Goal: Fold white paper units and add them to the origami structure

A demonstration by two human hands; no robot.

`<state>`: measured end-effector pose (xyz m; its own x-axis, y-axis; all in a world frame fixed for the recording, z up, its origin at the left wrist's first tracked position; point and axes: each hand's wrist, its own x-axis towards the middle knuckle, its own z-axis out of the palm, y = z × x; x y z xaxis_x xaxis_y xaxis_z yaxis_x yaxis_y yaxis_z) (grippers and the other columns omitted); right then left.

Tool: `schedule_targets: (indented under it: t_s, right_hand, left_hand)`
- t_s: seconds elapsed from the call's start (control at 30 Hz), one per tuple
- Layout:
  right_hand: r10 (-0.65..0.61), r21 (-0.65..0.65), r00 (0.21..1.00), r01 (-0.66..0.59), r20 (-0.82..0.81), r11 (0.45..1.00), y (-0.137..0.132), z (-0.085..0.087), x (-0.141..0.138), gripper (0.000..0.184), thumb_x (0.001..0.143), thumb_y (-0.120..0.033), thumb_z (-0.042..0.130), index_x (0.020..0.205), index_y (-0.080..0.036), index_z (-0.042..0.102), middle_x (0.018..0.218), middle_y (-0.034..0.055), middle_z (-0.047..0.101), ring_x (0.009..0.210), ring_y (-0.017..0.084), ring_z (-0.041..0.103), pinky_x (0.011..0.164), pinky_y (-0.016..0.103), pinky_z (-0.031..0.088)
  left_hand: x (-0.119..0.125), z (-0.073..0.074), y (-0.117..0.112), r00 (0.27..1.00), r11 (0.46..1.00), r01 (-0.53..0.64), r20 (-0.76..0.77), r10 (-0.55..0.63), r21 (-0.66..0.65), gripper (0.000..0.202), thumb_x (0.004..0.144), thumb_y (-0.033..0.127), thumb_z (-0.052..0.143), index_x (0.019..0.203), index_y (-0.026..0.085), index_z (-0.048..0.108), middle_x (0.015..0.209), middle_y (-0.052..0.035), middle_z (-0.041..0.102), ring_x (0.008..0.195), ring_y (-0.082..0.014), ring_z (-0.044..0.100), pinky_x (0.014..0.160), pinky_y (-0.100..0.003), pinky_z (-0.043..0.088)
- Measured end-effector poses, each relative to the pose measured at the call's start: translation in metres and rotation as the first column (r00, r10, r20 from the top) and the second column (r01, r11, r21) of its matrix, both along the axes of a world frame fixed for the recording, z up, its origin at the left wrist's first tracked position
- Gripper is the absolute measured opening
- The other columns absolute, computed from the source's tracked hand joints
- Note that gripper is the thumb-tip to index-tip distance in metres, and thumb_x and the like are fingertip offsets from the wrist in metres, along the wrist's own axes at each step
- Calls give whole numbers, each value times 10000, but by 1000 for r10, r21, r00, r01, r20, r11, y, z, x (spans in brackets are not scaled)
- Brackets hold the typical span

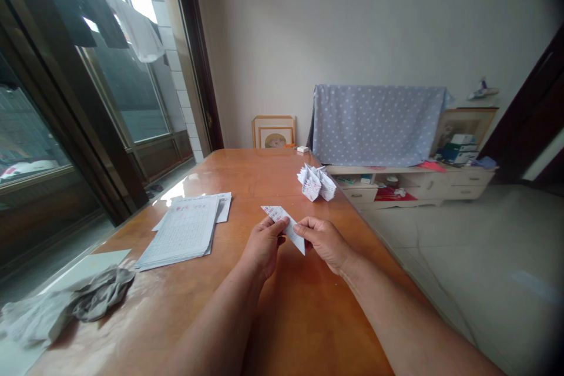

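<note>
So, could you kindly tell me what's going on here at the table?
A person is holding a folded paper triangle between their left hand and right hand, above a varnished wooden table. Just beyond the hands sits a pleated white paper model, made up of many folded pieces. To the left lie a stack of printed sheets and a crumpled grey cloth.

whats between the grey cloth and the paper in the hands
Head view: handwritten sheets lie on the wooden table, between the grey cloth and the folded paper in the left hand and right hand.
</note>
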<state>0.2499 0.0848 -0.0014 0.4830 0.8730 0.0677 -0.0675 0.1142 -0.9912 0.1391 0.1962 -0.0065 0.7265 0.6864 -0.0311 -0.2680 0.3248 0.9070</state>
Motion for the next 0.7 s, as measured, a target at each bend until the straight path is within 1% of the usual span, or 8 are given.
schedule_targets:
  t_s: [0.07, 0.17, 0.27, 0.37, 0.43, 0.5, 0.57, 0.7]
  right_hand:
    - [8, -3, 1000, -8, -9, 1000, -1, 1, 0, 309, 765, -486, 774, 728, -199, 667, 651, -18, 620, 597, 131, 500, 599, 277, 381]
    - [33, -22, 999, -34, -34, 999, -1, 1, 0, 314, 744, -487, 792, 729, -199, 668, 656, -19, 624, 604, 132, 508, 610, 278, 389]
    - [55, -28, 997, -56, -46, 998, 0, -1, 1, 307, 783, -489, 759, 755, -193, 679, 650, -13, 622, 598, 129, 500, 603, 275, 380]
    - [73, 24, 989, -70, -129, 997, 1, -3, 4, 302, 825, -489, 718, 810, -188, 696, 666, 10, 638, 596, 133, 506, 580, 274, 356]
    - [98, 73, 969, -83, -227, 994, 1, -3, 7, 290, 822, -480, 725, 839, -191, 702, 681, 21, 647, 598, 138, 516, 566, 276, 346]
    - [119, 94, 947, -94, -299, 991, 1, -2, 9, 280, 816, -473, 734, 856, -197, 706, 684, 22, 643, 597, 141, 518, 556, 279, 346]
    - [134, 87, 936, -112, -326, 990, 1, -1, 10, 272, 820, -470, 729, 873, -204, 713, 676, 21, 632, 594, 144, 513, 548, 278, 347]
    - [167, 70, 931, -152, -326, 986, 1, -1, 9, 280, 845, -490, 701, 913, -220, 720, 678, 19, 626, 602, 149, 511, 543, 275, 343]
  left_hand:
    - [1, -1, 2, 1000, 1000, -21, 14, 21, -19, 266, 714, 374, 813, 860, 198, 678, 806, -4, 660, 684, -112, 555, 641, -257, 378]
    - [2, -2, 7, 994, 990, -100, 31, 104, -100, 294, 727, 418, 799, 863, 195, 663, 781, 10, 640, 675, -115, 556, 618, -255, 379]
    - [3, 0, 10, 989, 977, -135, 44, 144, -167, 352, 763, 487, 762, 928, 188, 680, 836, -8, 661, 704, -126, 575, 611, -254, 387]
    - [3, 6, 9, 995, 986, -38, 83, 52, -162, 487, 820, 643, 641, 989, 189, 691, 918, -48, 694, 783, -166, 619, 666, -280, 424]
    - [2, 9, 5, 995, 992, 46, 94, -35, -119, 530, 838, 694, 578, 997, 202, 694, 958, -62, 711, 840, -193, 640, 705, -296, 437]
    - [1, 11, 1, 991, 993, 101, 92, -96, -55, 464, 848, 649, 604, 993, 217, 695, 992, -62, 723, 874, -200, 651, 735, -299, 440]
    - [0, 11, -2, 988, 992, 128, 92, -127, 4, 363, 847, 557, 664, 982, 222, 696, 987, -55, 728, 857, -191, 656, 753, -299, 441]
    - [-2, 10, -3, 984, 990, 138, 105, -142, 40, 293, 834, 467, 718, 974, 211, 700, 967, -57, 722, 818, -179, 647, 753, -302, 442]
